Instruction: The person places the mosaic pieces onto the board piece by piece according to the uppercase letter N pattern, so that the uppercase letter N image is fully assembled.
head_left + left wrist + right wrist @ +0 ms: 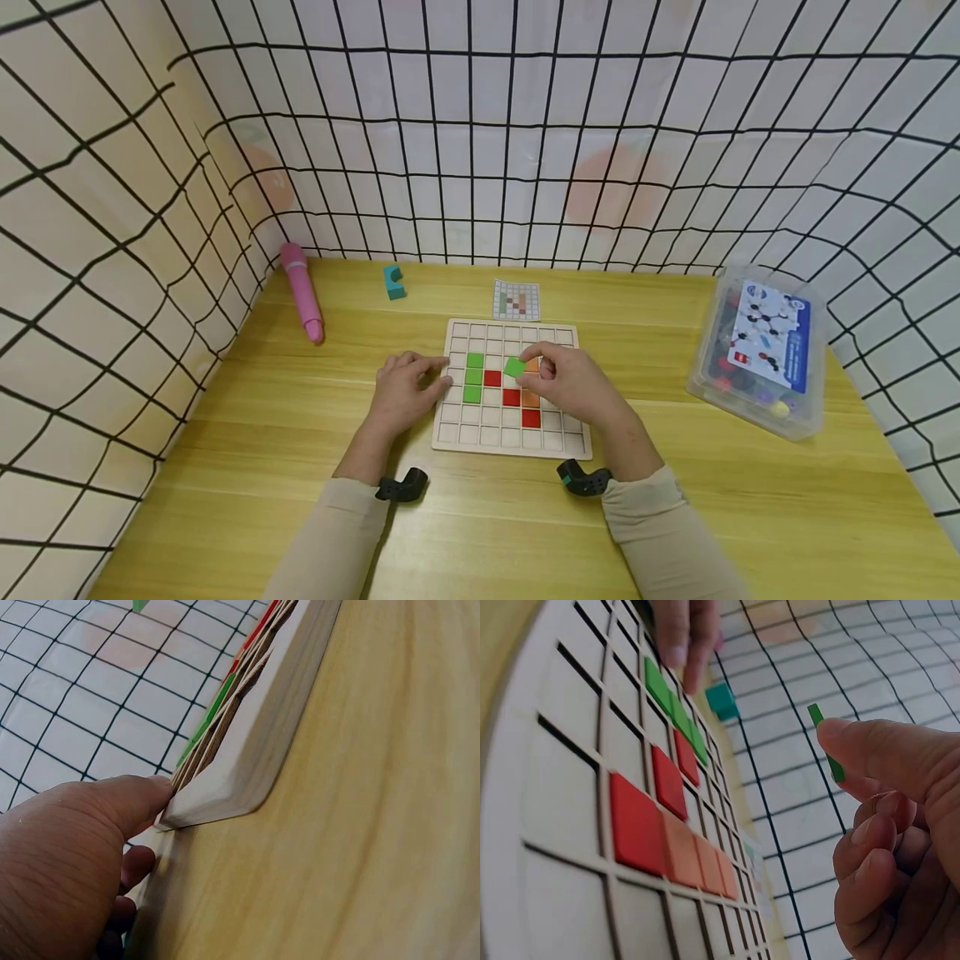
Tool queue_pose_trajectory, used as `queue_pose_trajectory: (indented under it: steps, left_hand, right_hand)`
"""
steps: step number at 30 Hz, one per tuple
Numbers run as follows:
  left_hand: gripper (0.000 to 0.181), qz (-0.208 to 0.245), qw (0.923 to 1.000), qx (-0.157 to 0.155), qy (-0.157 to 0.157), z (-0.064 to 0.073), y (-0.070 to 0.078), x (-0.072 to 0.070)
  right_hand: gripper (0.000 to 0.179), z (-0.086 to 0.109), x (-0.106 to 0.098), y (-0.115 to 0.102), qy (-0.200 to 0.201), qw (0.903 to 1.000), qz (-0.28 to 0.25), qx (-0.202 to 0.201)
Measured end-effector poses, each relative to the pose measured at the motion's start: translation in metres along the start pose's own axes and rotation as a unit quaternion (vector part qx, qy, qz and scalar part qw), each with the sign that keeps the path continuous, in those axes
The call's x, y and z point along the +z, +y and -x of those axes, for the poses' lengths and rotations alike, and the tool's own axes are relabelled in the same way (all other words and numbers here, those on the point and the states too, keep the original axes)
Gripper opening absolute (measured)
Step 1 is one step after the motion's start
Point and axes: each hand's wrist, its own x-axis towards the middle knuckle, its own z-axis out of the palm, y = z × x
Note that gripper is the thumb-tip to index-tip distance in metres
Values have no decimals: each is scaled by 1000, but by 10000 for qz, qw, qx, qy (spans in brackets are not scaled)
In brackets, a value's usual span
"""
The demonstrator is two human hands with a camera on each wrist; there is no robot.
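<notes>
My right hand (pixel 576 385) pinches a green square tile (pixel 514 367) between thumb and fingers, raised over the board; in the right wrist view the tile (pixel 836 766) is seen edge-on, its other fingers curled beneath. The wooden grid board (pixel 457 433) lies flat on the table. My left hand (pixel 403 393) touches its left edge with the thumb and index finger. On the board, green tiles (pixel 472 377) form a column at the left. Red tiles (pixel 531 418) step diagonally down to the right. Orange tiles (pixel 681 851) line up beyond the nearest red one, partly hidden by my right hand in the head view.
A small printed pattern card (pixel 516 301) lies just behind the board. Farther left are a teal notched block (pixel 394 283) and a pink microphone-shaped thing (pixel 303 292). A clear plastic box (pixel 708 375) of coloured pieces sits at the right. Black wire mesh borders the table.
</notes>
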Motion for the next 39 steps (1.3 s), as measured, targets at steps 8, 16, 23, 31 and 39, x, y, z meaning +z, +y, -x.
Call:
queue_pose_trajectory:
  steps: [8,16,23,31,39]
  left_hand:
    - [38,-3,10000,-4,-6,0,-1,0]
    - [38,-21,10000,11,24,-1,-1,1]
    - [39,-56,10000,-37,-19,0,0,0]
    - [38,-113,9999,11,16,-1,0,0]
    - [39,-65,10000,-15,-40,0,2,-2]
  right_hand:
    - [25,0,17,-11,-313,9993,149,-161]
    - [23,-3,36,-20,-586,9959,658,-224]
    - [24,-3,53,-24,-835,9901,1098,-266]
    - [21,-3,64,-22,-776,9876,1272,-490]
    - [21,-4,69,-21,-765,9865,1339,-559]
